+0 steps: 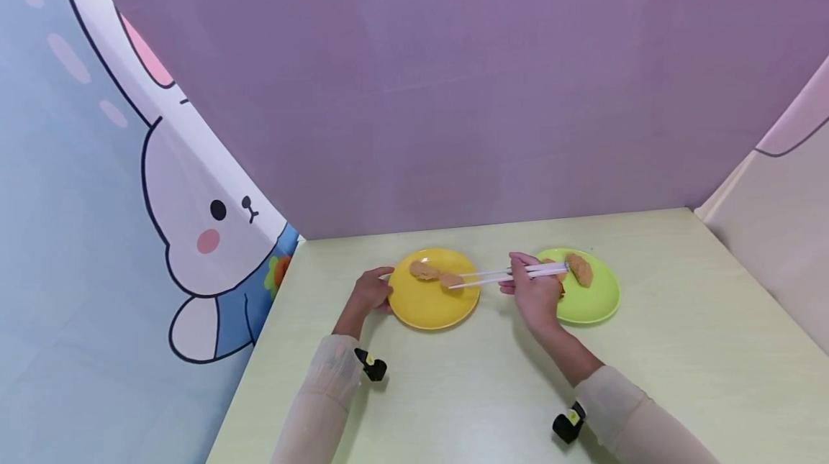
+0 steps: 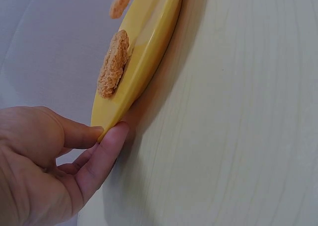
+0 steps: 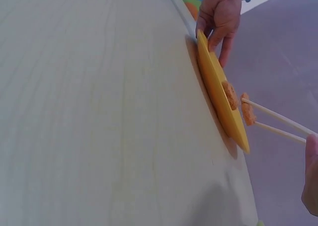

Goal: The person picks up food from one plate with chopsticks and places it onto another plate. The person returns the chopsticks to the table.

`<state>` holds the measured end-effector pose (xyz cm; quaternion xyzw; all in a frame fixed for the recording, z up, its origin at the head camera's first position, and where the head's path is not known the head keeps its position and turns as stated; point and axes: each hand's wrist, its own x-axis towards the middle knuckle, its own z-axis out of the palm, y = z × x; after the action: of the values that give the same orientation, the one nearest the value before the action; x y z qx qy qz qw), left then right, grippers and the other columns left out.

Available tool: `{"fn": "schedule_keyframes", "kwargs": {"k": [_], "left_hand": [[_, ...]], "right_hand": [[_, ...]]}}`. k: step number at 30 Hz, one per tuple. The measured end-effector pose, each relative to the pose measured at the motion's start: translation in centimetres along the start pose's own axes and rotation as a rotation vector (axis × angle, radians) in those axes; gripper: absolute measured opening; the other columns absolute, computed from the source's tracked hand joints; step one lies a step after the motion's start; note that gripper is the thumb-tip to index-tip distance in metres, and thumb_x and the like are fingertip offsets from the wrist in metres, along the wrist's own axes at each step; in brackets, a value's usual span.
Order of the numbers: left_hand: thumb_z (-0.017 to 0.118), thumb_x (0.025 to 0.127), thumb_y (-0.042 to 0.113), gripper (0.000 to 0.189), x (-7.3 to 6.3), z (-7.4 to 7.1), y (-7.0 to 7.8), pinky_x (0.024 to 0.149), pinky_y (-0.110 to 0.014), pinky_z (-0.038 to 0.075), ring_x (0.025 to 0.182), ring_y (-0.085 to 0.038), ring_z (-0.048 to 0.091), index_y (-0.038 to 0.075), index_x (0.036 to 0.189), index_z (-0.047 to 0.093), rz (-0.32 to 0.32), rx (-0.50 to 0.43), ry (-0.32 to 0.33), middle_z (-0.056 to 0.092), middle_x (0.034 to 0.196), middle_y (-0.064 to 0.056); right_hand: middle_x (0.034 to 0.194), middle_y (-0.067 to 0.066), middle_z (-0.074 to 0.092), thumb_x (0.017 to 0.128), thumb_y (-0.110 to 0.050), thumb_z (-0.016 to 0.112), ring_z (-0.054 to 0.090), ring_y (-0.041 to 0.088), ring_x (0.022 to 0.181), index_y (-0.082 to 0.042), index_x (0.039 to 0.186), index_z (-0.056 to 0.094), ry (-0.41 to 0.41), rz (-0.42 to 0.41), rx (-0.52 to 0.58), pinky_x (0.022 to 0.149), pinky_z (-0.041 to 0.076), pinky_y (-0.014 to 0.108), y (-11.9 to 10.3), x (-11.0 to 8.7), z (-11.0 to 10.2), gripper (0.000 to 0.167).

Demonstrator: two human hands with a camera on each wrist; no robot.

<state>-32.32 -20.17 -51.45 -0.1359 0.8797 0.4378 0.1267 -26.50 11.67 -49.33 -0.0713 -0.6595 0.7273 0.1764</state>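
Note:
My left hand [image 1: 373, 290] pinches the left rim of a yellow plate [image 1: 432, 313], thumb on top and fingers beneath, as the left wrist view shows. A brown breaded nugget [image 2: 114, 64] lies on that plate. My right hand [image 1: 535, 296] grips a pair of pale chopsticks [image 1: 486, 278] that reach left over the plate. Between their tips is a second nugget [image 3: 247, 109], held just above the plate's surface in the right wrist view. Behind the right hand stands a green plate [image 1: 592, 303] bearing a breaded piece [image 1: 580, 270] and other food partly hidden by the hand.
Both plates stand on a pale wood-grained table [image 1: 440, 392]. A purple cloth wall [image 1: 453, 90] rises behind the table's back edge, and a blue panel with a cartoon rabbit [image 1: 207, 234] borders the left. Small black devices [image 1: 568, 424] are at both wrists.

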Motion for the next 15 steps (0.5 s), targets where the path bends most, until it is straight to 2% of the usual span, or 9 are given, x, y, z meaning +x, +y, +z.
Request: {"fn": "schedule_keyframes", "kwargs": {"k": [5, 9, 15], "left_hand": [[0.060, 0.095, 0.000, 0.054, -0.3, 0.0, 0.0, 0.054, -0.028, 0.062, 0.064, -0.014, 0.070, 0.017, 0.146, 0.056, 0.025, -0.003, 0.005, 0.069, 0.124, -0.019], [0.060, 0.095, 0.000, 0.053, -0.6, 0.0, -0.1, 0.053, -0.027, 0.062, 0.067, -0.013, 0.069, 0.015, 0.146, 0.056, 0.053, 0.000, 0.013, 0.068, 0.123, -0.019], [0.060, 0.094, -0.001, 0.054, -0.5, 0.1, 0.0, 0.053, -0.027, 0.062, 0.064, -0.013, 0.069, 0.016, 0.145, 0.057, 0.042, -0.004, 0.007, 0.068, 0.123, -0.019]], "right_hand": [[0.076, -0.007, 0.071, 0.101, -0.023, 0.064, 0.072, 0.006, 0.057, 0.002, 0.118, 0.071, 0.023, 0.008, -0.001, 0.057, 0.064, 0.028, -0.2, 0.3, -0.8, 0.031], [0.076, -0.006, 0.072, 0.100, -0.023, 0.065, 0.072, 0.007, 0.057, 0.000, 0.118, 0.072, 0.032, 0.016, 0.002, 0.057, 0.064, 0.028, -0.3, 0.5, -1.6, 0.030], [0.077, -0.004, 0.072, 0.101, -0.022, 0.064, 0.072, 0.008, 0.057, 0.001, 0.119, 0.070, 0.040, 0.033, 0.052, 0.057, 0.063, 0.027, -0.9, 0.9, -2.6, 0.030]]}}
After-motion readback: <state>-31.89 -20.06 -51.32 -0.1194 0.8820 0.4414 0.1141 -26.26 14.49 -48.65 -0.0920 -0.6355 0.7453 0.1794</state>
